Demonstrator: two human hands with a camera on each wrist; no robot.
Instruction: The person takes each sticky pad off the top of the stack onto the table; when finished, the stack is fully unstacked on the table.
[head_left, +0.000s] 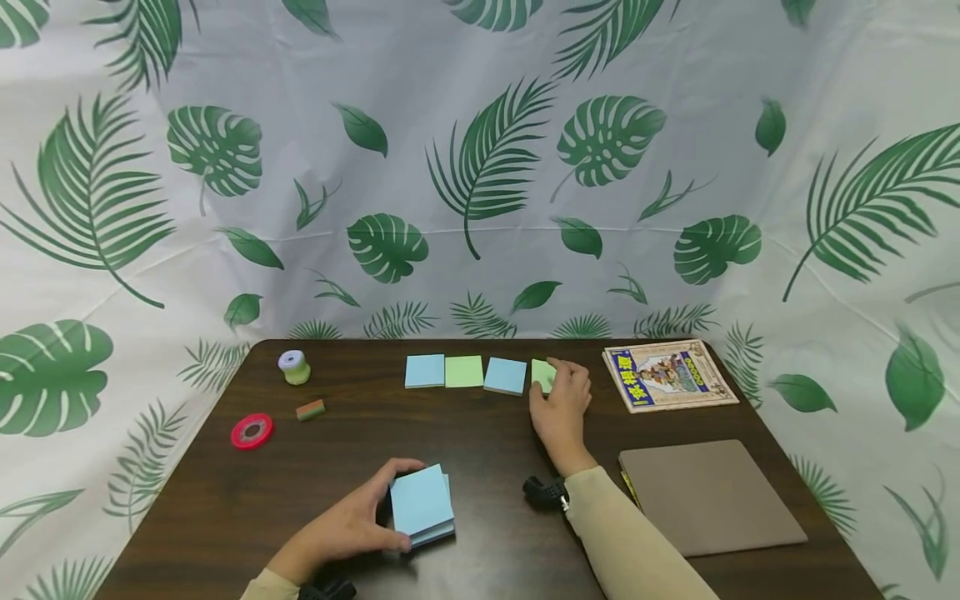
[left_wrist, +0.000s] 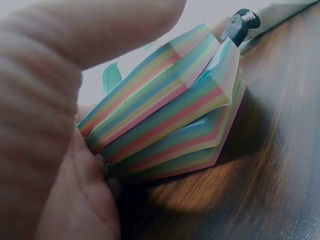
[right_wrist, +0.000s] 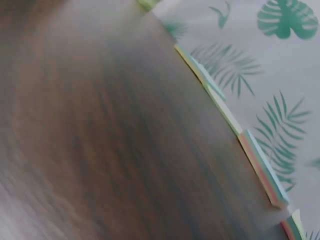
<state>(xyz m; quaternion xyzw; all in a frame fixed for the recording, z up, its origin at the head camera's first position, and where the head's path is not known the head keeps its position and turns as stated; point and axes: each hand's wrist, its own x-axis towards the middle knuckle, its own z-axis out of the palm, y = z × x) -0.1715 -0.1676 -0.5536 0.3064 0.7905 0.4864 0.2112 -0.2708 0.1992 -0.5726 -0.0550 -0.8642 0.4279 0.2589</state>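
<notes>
A stack of sticky-note pads with a light blue top (head_left: 422, 502) lies near the table's front; its striped pastel edges (left_wrist: 170, 105) fill the left wrist view. My left hand (head_left: 352, 521) grips this stack, thumb on the near side and fingers on the far edge. At the back of the table a row holds a blue pad (head_left: 425, 371), a green pad (head_left: 464, 372), a blue pad (head_left: 506, 376) and a green pad (head_left: 543, 374). My right hand (head_left: 562, 400) rests on that last green pad, its fingers curled over the pad's right side. The row's edges (right_wrist: 260, 165) show in the right wrist view.
A picture book (head_left: 667, 375) lies at the back right, a brown folder (head_left: 708, 496) in front of it. On the left are a red tape roll (head_left: 252, 431), a small striped eraser-like block (head_left: 310, 409) and a green-and-lilac spool (head_left: 294, 366). Leaf-print cloth surrounds the dark wooden table (head_left: 300, 483).
</notes>
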